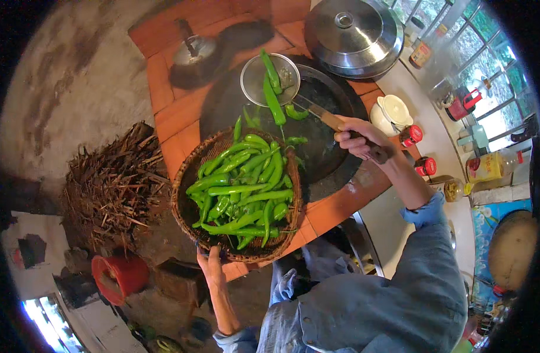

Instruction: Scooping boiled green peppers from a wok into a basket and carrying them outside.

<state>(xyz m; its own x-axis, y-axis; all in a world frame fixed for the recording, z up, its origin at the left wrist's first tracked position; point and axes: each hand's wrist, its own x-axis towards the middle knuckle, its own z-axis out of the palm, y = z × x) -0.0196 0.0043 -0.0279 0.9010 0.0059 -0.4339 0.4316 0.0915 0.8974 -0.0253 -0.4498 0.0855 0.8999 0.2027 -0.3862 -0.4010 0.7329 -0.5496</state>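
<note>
My left hand grips the near rim of a round woven basket heaped with long green peppers. In my right hand is the wooden handle of a wire-mesh strainer, which I hold over a large dark wok set into the stove. A couple of peppers lie across the strainer's mesh and rim. Several more peppers show against the wok between strainer and basket; whether they rest in it or are falling, I cannot tell. The basket overlaps the wok's near left side.
Orange tiles surround the wok. A big lidded steel pot stands behind it, a smaller lidded pot at back left. Right lie a cream lidded pot, red-lidded jars and an oil bottle. Kindling and a red bucket are left.
</note>
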